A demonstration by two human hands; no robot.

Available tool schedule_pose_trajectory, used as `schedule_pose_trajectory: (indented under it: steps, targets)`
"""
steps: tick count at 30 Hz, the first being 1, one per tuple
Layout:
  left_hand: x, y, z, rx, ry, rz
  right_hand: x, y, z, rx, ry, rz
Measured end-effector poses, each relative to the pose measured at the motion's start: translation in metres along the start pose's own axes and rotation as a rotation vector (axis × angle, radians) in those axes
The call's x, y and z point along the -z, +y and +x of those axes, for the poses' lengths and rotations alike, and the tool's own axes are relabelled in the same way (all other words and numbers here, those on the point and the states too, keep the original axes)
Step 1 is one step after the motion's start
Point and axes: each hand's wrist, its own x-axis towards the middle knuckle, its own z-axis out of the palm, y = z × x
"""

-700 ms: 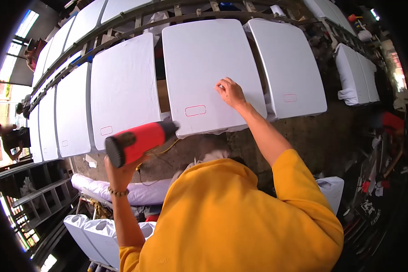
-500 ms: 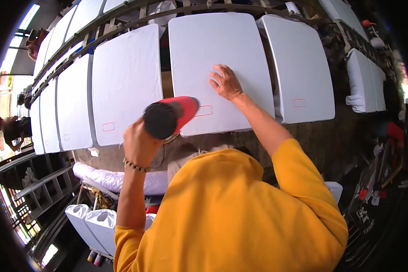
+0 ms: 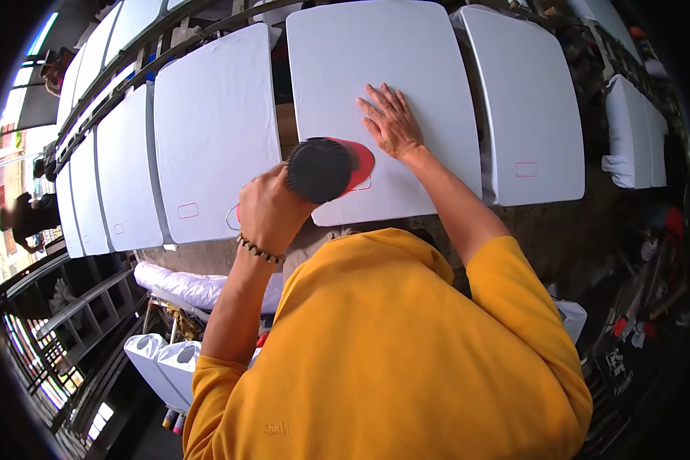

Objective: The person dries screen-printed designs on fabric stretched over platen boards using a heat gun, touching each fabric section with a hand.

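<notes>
My left hand (image 3: 266, 208) is closed around the handle of a red and black hair dryer (image 3: 320, 170). Its round black rear faces me, and its red barrel points forward and right over the near edge of a white cloth-covered board (image 3: 345, 57). My right hand (image 3: 392, 123) lies on that board with its fingers spread, apart from the dryer. The dryer partly covers a small red outline (image 3: 366, 184) printed on the cloth. A beaded bracelet circles my left wrist.
Similar white boards stand on the left (image 3: 216, 115) and right (image 3: 523, 100), several with red outlines. A dark rail (image 3: 134, 73) runs behind them. A rolled white cloth (image 3: 180, 280) lies at lower left, near a metal ladder-like frame (image 3: 92, 307). Another person (image 3: 32, 222) is at far left.
My left hand and the dryer have moved right. My right hand has shifted slightly right and forward, and its fingers have flattened from a curled pose. The camera view has shifted a little.
</notes>
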Motion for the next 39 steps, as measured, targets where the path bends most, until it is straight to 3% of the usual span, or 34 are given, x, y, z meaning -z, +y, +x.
schedule_pose_trajectory:
  steps: [3, 5, 8, 11, 16, 18, 21, 24, 25, 28, 30, 34, 38, 39]
  targets:
    - [0.014, -0.019, -0.007, -0.013, 0.002, -0.090, -0.001, -0.001, 0.000, -0.004, -0.009, -0.027]
    - [0.028, -0.028, -0.019, 0.055, -0.010, 0.036, -0.004, 0.000, -0.001, 0.008, 0.022, -0.047]
    - [0.048, -0.030, -0.036, 0.153, 0.053, 0.120, 0.006, 0.006, 0.003, -0.031, -0.037, 0.227]
    - [0.067, -0.029, -0.052, 0.212, 0.122, -0.101, 0.028, 0.018, 0.015, -0.614, 0.218, 1.965]
    - [0.068, -0.037, -0.077, 0.327, 0.160, -0.312, 0.061, 0.021, -0.008, -0.709, 0.207, 2.343]
    - [0.067, -0.033, -0.074, 0.315, 0.153, -0.249, 0.068, 0.021, -0.005, -0.722, 0.176, 2.501]
    - [0.058, -0.027, -0.069, 0.281, 0.135, -0.127, 0.039, 0.032, -0.008, -0.748, 0.037, 1.407]
    - [0.044, -0.008, -0.051, 0.094, 0.069, -0.024, 0.034, 0.026, -0.003, -0.191, 0.159, 0.337]
    - [0.039, -0.002, -0.043, 0.069, 0.035, 0.000, 0.022, 0.030, 0.000, -0.024, 0.162, 0.247]
    - [0.016, 0.017, -0.020, 0.043, 0.043, 0.060, 0.006, 0.023, -0.002, 0.001, 0.095, -0.072]
    - [0.002, 0.026, -0.012, 0.044, 0.089, 0.062, 0.005, 0.023, -0.002, -0.032, -0.018, -0.073]
    - [0.006, 0.042, 0.003, 0.071, -0.136, -0.015, 0.004, 0.026, -0.001, -0.036, -0.046, -0.109]
    - [-0.006, 0.033, 0.004, 0.034, 0.041, 0.130, 0.007, 0.026, 0.001, -0.042, -0.047, -0.113]
    - [0.000, 0.034, 0.006, 0.063, 0.001, 0.099, 0.007, 0.025, 0.002, -0.042, -0.041, -0.111]
